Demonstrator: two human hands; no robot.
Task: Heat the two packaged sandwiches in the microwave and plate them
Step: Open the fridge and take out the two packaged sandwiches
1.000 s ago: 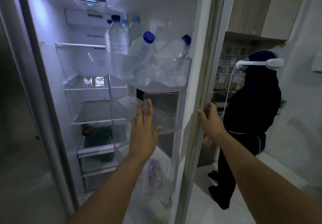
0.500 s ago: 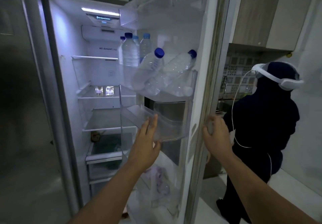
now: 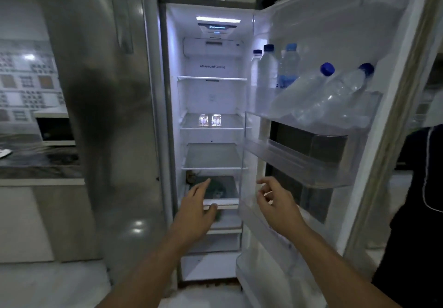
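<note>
Dim kitchen, lit mostly by the strip lamp inside the open refrigerator. Two small clear packages sit side by side on the second glass shelf, at its middle, glowing under the light; I cannot tell from where I stand whether they are the sandwiches. Both hands are lower than that shelf and touch neither package.

The left hand reaches into the compartment with fingers stretched and spread, palm down, its thumb against or just in front of the white front edge of the drawer; it holds nothing. The right hand hangs just in front of the lower door bins, fingers loosely curled, empty, apart from the door.

The fridge door stands swung wide to the right. Its upper bin carries water bottles with blue caps, three upright at the back and two tipped over toward the front. The bin beneath looks bare.

To the left is the closed steel freezer door, and beyond it a dark desk with a white microwave against a patterned tile wall. A person in dark clothing stands at the far right edge.
</note>
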